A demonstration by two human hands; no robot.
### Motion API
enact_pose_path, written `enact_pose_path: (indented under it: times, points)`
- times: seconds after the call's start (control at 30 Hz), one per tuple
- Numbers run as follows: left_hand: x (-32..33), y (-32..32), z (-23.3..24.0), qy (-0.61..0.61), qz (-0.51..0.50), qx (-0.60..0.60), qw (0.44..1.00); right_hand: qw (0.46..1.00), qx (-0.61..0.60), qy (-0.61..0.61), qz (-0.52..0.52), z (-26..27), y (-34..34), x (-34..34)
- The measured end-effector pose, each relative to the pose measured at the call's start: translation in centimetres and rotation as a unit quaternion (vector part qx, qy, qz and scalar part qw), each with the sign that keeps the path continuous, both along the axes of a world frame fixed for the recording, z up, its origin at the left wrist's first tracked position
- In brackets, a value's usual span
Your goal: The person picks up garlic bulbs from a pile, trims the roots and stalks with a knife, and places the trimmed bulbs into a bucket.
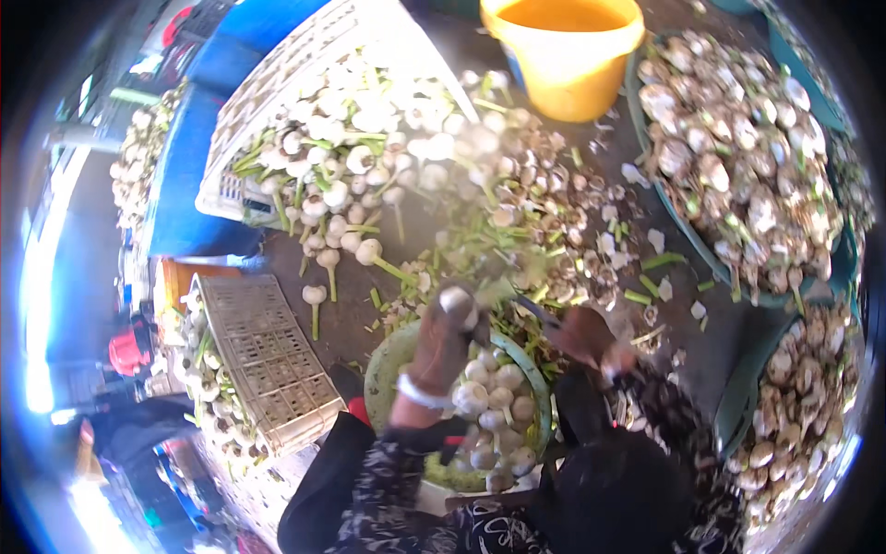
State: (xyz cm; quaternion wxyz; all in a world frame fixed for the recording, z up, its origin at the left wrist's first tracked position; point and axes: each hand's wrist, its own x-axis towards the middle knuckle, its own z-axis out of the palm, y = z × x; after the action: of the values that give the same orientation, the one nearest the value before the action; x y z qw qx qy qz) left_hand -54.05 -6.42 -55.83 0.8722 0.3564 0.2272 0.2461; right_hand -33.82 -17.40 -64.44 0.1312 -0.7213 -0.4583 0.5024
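My left hand (pixel 446 339), with a white band at the wrist, holds a garlic bulb (pixel 457 302) above the left part of a round green tub (pixel 383 370). Trimmed garlic bulbs (pixel 500 397) lie in the tub below. To the right, my right hand (pixel 583 337) is closed around a tool with a dark metal blade (pixel 536 309), its kind blurred; the blade points up and left towards the bulb. Cut green stems and garlic skins (pixel 554 270) are strewn just beyond both hands.
A tipped white plastic crate (pixel 239 138) spills stemmed garlic at the upper left. Another crate (pixel 270 346) stands at left. A yellow bucket (pixel 574 69) is at the top. Large green tubs (pixel 664 201) heaped with garlic bulbs (pixel 744 159) line the right. A person (pixel 124 429) is at lower left.
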Motion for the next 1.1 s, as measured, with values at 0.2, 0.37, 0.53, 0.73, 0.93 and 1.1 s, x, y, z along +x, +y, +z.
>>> enact_pose_path:
  times: [0.2, 0.37, 0.53, 0.73, 0.93, 1.1]
  points:
    - [-6.6, 9.9, -5.4, 0.501, -0.217, 0.493, 0.677, 0.98, 0.16, -0.035, -0.115, -3.4, -3.7, -0.1]
    - [-6.1, 22.1, -12.0, 0.695, -0.1, 0.604, 0.377, 0.991, 0.107, 0.001, -0.082, -3.7, -2.9, -1.5]
    - [-5.7, 22.2, -15.5, 0.704, -0.108, 0.52, 0.472, 0.989, 0.113, -0.011, -0.098, -5.0, -4.0, -1.4]
    - [-3.5, 12.5, -8.0, 0.388, -0.025, 0.345, 0.854, 0.98, 0.168, -0.029, -0.103, -0.6, -1.3, -0.3]
    - [-2.3, 0.7, -0.3, 0.217, 0.039, 0.208, 0.953, 0.944, 0.319, -0.084, 0.013, 9.5, 1.8, -3.3]
    - [-3.2, -2.6, 3.2, 0.244, 0.072, 0.234, 0.938, 0.922, 0.344, -0.153, 0.091, 15.1, -0.7, -4.1]
